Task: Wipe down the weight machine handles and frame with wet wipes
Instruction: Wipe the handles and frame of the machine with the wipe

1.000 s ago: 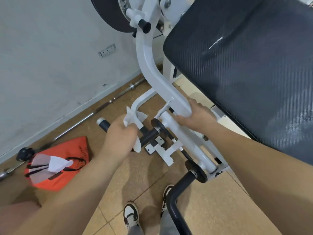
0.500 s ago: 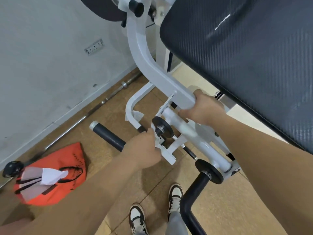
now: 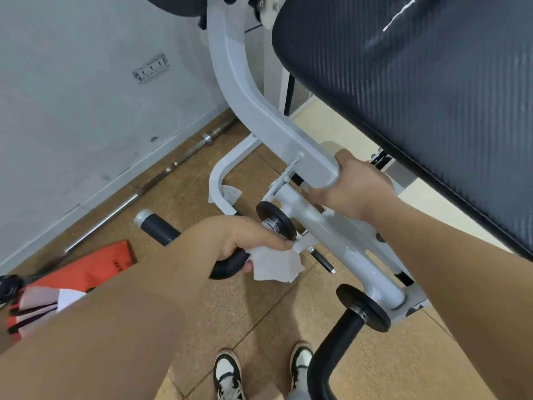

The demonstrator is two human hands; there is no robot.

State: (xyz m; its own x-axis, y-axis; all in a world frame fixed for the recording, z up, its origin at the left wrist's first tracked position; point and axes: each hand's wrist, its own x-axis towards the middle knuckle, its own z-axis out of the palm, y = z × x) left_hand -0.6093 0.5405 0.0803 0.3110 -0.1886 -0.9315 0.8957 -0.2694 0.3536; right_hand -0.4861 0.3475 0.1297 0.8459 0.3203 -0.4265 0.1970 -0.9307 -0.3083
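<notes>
Midway through the handle step. Wiping the black handle (image 3: pixel 157 226) on the left side, with a wet wipe (image 3: pixel 274 262) bunched against the bend of the grip, close to the round black stop on the pivot. Holding wipe and handle together in the left hand (image 3: pixel 245 238), with fingers curled round both. Steadying the machine with the right hand (image 3: pixel 357 189), wrapped around the lower end of the white frame arm (image 3: pixel 259 116), just under the big black pad (image 3: pixel 418 96).

Seemingly plenty left to do, with the second handle (image 3: pixel 331 342) at lower right untouched by either hand and the long frame above not yet reached.

Next, probably sliding the closed left hand outward along the grip toward its grey end cap, pressing evenly and twisting to reach the underside, without letting the wipe slip loose.

Off to the side on the floor, an orange bag (image 3: pixel 95 264) and a barbell (image 3: pixel 144 186) by the wall.
</notes>
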